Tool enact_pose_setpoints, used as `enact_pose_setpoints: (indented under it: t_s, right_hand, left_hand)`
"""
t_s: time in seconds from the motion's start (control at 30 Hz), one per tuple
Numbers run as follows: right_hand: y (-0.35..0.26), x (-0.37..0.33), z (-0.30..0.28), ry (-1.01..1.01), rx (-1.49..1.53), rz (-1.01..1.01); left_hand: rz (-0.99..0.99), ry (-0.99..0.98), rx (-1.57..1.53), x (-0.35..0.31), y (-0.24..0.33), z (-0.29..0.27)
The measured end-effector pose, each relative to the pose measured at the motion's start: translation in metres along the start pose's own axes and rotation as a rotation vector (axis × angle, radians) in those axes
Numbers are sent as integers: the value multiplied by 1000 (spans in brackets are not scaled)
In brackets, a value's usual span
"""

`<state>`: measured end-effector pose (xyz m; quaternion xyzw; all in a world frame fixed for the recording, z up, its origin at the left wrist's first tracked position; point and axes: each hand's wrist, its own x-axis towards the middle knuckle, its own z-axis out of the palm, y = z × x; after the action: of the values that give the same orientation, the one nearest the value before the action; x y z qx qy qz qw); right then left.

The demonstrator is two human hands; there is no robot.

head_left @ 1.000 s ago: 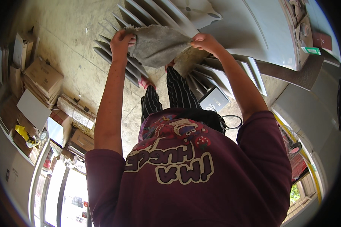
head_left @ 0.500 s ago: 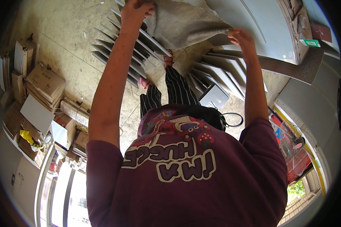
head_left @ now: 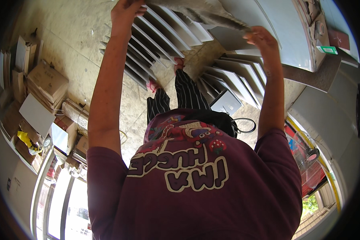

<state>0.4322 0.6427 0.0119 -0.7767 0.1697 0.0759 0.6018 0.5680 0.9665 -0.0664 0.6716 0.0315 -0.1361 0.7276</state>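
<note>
A grey, rag-like cloth [head_left: 212, 13] stretches between my raised hands at the top of the view, and part of it runs out of the picture. My left hand [head_left: 126, 12] is closed on its left end; the upper edge cuts off some of the fingers. At the other end, my right hand [head_left: 263, 39] pinches a corner of the cloth between thumb and fingers. Beneath the cloth and my left forearm stands a row of upright thin panels [head_left: 164, 34], dark on their faces with pale edges.
More upright panels [head_left: 238, 78] lean at the right of my feet. A large pale board [head_left: 284, 30] lies behind the right hand, with a brown board [head_left: 308, 76] below it. Cardboard boxes [head_left: 48, 82] are stacked at the left; a fan [head_left: 308, 150] stands at the right.
Both hands have stayed on the cloth. The cloth has risen toward the upper edge and bunched narrower, uncovering more panels. My left hand has moved up and left, the right slightly right.
</note>
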Motion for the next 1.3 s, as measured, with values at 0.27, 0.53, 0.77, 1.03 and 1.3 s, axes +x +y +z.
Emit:
enact_pose_setpoints:
  t_s: [0.27,0.53,0.77,1.03,1.3]
  right_hand:
    - [55,-1,88,-475,-209,121]
    - [93,-23,176,-762,-435,39]
    - [114,-39,236,-927,-641,-58]
    - [133,-74,298,-1041,-641,-31]
    - [113,-105,349,-1090,-577,-63]
  left_hand:
    - [-275,149,97,-57,-88,-79]
    - [-439,334,53,-125,-137,-137]
    - [-514,497,30,-184,-174,-183]
    - [-563,660,-59,-237,-192,-231]
    - [-496,825,-54,-260,-188,-285]
